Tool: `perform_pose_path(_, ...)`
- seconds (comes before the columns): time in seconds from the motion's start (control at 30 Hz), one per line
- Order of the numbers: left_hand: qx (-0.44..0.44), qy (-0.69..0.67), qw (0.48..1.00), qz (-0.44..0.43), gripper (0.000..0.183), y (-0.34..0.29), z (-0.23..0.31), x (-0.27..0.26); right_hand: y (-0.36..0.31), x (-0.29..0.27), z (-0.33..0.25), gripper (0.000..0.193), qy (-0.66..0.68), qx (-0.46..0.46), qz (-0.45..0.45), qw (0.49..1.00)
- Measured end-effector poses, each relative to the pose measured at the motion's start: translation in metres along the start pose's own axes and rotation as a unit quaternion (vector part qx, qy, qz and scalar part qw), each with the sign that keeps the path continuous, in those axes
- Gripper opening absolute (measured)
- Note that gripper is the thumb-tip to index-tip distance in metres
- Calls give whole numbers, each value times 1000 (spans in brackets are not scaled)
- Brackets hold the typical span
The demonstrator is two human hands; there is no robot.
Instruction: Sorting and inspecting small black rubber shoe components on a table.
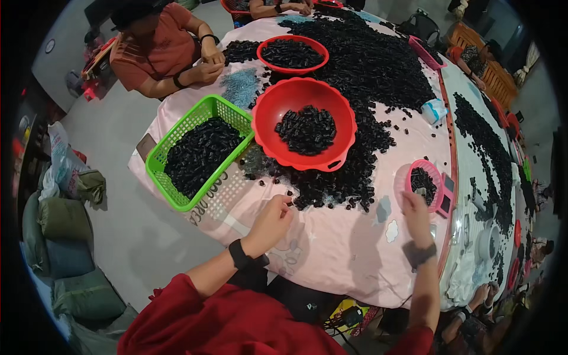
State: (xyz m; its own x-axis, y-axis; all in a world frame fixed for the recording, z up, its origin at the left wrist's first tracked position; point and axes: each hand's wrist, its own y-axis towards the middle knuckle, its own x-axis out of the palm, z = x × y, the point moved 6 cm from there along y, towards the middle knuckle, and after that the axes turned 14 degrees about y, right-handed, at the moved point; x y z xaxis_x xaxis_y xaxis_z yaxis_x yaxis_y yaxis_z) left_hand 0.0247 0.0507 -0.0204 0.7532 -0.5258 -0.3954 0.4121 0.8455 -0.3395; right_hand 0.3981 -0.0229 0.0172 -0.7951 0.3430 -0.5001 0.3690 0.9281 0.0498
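Observation:
Small black cylindrical plastic pieces (337, 183) lie in a heap on the pink cloth in front of me. At the near edge of this heap is my left hand (273, 220), its fingers curled to a pinch. Black pieces show right at its fingertips; whether one is gripped is hard to make out. My right hand (416, 214) is at the near left rim of a small pink basket (433, 168), fingers closed together. A small greyish thing shows by its fingertips, too small to name. Inside the basket lie more black pieces (421, 180).
A red scalloped bowl (266, 133) and a green basket (198, 204), both holding black pieces, stand ahead and left. Beyond is another red bowl (322, 59). A pink phone-like object (447, 195) lies beside the pink basket. A person (157, 53) works at the far left.

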Motion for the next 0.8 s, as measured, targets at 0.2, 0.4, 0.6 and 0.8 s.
perform_pose_path(0.2,137,229,952,150,46,21,27,17,65,43,22,36,-52,-64,17,996)
perform_pose_path(0.4,111,273,945,141,61,32,27,7,86,98,11,45,-225,44,95,969)
perform_pose_path(0.6,125,302,933,148,72,36,34,9,58,120,-24,45,-186,-23,59,981)
perform_pose_path(0.8,108,277,947,123,75,33,39,12,41,132,-36,38,-136,-87,33,986)
